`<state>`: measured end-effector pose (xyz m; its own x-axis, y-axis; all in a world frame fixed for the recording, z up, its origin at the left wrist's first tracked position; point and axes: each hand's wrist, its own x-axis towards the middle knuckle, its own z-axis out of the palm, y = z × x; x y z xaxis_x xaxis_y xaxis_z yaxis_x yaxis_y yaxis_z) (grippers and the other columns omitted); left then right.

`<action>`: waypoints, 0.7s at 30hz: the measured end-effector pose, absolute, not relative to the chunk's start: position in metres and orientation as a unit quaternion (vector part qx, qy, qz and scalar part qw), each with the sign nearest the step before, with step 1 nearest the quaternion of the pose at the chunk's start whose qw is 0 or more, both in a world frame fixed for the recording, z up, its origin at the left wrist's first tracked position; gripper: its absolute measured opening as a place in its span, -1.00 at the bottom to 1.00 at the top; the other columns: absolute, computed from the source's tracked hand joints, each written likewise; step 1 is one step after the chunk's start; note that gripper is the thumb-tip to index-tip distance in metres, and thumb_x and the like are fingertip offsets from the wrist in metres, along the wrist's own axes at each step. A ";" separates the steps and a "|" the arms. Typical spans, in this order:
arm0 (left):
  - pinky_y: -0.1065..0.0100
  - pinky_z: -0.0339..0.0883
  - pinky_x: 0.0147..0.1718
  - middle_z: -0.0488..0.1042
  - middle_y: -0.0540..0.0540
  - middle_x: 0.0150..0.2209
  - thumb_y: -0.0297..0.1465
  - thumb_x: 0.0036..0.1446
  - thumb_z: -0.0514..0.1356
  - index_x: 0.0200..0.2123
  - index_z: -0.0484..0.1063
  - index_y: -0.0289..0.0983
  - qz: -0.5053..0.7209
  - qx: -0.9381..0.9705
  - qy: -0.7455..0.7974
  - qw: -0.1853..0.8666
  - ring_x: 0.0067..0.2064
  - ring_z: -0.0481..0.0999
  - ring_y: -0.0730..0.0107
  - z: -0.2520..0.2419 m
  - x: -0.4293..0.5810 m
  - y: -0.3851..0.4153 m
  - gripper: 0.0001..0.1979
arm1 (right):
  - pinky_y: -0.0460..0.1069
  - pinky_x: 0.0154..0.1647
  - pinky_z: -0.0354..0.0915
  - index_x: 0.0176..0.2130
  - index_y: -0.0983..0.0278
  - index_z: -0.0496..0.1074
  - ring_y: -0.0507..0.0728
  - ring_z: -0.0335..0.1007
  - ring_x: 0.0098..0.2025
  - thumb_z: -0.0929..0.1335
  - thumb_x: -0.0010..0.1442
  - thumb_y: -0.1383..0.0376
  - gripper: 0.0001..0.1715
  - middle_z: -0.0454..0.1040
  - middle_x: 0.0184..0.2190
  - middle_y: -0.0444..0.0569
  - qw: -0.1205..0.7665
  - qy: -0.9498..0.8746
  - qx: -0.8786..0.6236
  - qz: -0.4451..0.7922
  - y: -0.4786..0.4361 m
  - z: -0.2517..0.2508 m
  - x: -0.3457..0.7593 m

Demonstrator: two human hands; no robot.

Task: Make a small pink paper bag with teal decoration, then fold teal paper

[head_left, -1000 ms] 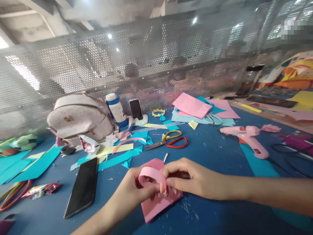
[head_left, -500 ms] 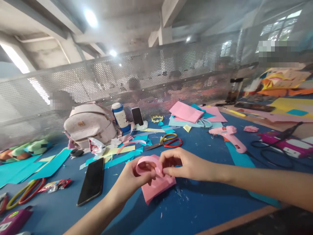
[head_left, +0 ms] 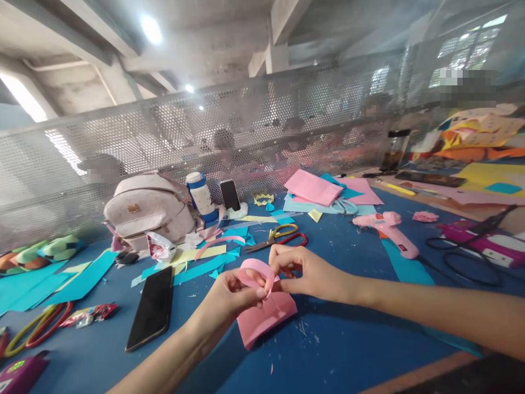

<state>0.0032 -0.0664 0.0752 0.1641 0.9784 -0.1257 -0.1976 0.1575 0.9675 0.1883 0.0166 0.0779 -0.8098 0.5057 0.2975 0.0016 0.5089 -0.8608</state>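
A pink paper strip [head_left: 257, 269] is bent into a loop just above a pink paper piece [head_left: 266, 317] lying on the blue table [head_left: 348, 350]. My left hand [head_left: 233, 295] pinches the loop's near end between thumb and fingers. From the right, my right hand [head_left: 307, 273] closes its fingers on the loop's other end. Both hands meet over the middle of the table.
A black phone [head_left: 151, 307] lies left of the hands. Scissors [head_left: 283, 238] with yellow and red handles and cut paper scraps lie behind. A pink glue gun [head_left: 388, 232], a pale backpack [head_left: 148, 210], a bottle [head_left: 200, 195] and paper stacks [head_left: 315, 187] stand farther back. A perforated metal screen [head_left: 164, 142] closes the far side.
The view tilted up and then held steady. My hands kept hold of the pink strip, drew its loop smaller and shifted slightly over the pink piece.
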 end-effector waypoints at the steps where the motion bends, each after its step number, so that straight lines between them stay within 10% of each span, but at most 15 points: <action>1: 0.50 0.26 -0.37 0.47 0.01 -0.48 -0.35 -0.19 0.48 -0.50 0.51 -0.34 0.469 0.443 0.444 0.622 -0.45 0.35 0.58 0.074 0.002 -0.065 -0.75 | -0.09 -0.36 0.10 -0.36 0.28 0.52 -0.01 0.13 -0.37 0.44 0.14 0.21 -0.83 0.22 -0.37 -0.16 0.265 -0.829 -0.150 0.468 0.017 0.077 0.188; 21: 0.49 0.26 -0.37 0.48 0.01 -0.51 -0.36 -0.16 0.47 -0.48 0.53 -0.33 0.450 0.464 0.454 0.614 -0.44 0.41 0.55 0.058 -0.010 -0.059 -0.78 | -0.10 -0.37 0.18 -0.32 0.31 0.48 -0.02 0.19 -0.39 0.42 0.15 0.31 -0.91 0.32 -0.35 -0.13 0.241 -0.854 -0.131 0.442 0.021 0.078 0.184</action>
<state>-0.0104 -0.0592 0.0583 0.1843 0.9730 -0.1393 -0.1307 0.1647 0.9776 0.1838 0.0212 0.0776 -0.8493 0.4366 0.2967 0.0098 0.5751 -0.8180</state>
